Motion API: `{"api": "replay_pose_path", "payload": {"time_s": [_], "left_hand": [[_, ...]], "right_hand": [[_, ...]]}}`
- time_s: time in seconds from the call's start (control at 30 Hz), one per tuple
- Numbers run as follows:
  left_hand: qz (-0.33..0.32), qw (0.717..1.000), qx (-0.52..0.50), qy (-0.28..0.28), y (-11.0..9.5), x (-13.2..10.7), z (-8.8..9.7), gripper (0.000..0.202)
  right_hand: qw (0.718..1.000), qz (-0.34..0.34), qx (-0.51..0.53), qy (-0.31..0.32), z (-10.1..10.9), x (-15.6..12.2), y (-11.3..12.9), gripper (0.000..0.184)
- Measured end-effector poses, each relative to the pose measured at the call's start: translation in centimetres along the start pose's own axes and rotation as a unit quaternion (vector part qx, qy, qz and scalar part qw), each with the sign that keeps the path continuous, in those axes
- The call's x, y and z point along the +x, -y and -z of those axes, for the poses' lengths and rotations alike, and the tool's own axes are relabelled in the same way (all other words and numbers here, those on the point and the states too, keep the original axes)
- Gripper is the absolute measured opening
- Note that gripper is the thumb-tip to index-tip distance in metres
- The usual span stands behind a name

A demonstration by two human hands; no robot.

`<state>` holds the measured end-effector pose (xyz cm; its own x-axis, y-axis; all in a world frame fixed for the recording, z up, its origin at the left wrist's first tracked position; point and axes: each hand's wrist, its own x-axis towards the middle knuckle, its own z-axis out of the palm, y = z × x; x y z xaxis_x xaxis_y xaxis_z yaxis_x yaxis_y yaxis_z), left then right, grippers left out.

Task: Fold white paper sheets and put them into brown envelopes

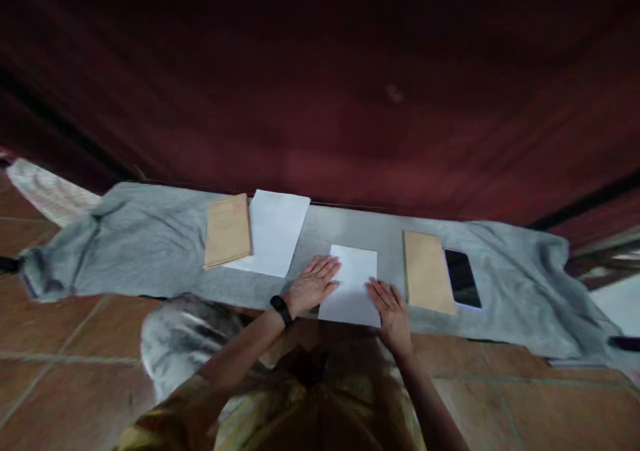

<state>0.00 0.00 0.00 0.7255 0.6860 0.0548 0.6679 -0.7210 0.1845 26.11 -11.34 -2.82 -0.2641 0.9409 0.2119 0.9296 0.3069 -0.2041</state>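
A white sheet of paper (350, 291), smaller than the ones beside it and perhaps folded, lies flat on a grey cloth in front of me. My left hand (311, 286), with a black band on its wrist, rests on the sheet's left edge, fingers stretched out. On the opposite edge lies my right hand (390, 311), its fingers extended and flat. Left of my hands, larger white paper (280, 228) sits partly under brown envelopes (228, 231). Another brown envelope (429, 271) is just right of my right hand.
A dark phone (463, 278) lies beside the right envelope. The grey cloth (150, 238) covers a long narrow surface against a dark red upright panel (320, 104). Tiled floor (75, 364) shows below, with my knee (185, 338) close to the front edge.
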Motion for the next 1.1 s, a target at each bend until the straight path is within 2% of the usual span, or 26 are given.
{"api": "replay_pose_path", "payload": {"time_s": [0.13,0.37,0.53,0.87,1.1], "left_hand": [[-0.016,1.000,-0.015,0.002,-0.7,0.8,-0.2,0.053],[-0.053,0.997,-0.038,0.047,-1.6,3.3,0.0,0.048],[-0.065,0.996,-0.047,0.045,-1.9,5.0,-0.6,0.048],[-0.069,0.995,-0.067,0.037,-1.3,8.0,-1.4,0.049],[-0.064,0.992,-0.098,0.041,-0.6,8.8,-1.4,0.047]], "right_hand": [[1.000,-0.003,0.011,-0.005,0.2,0.0,0.1,0.079],[1.000,-0.011,0.026,-0.005,0.3,0.0,0.1,0.080],[0.999,-0.018,0.032,-0.003,0.5,0.2,0.2,0.081],[0.999,-0.029,0.039,0.001,0.6,0.5,0.2,0.080],[0.997,-0.038,0.059,0.010,1.1,0.6,0.5,0.079]]}}
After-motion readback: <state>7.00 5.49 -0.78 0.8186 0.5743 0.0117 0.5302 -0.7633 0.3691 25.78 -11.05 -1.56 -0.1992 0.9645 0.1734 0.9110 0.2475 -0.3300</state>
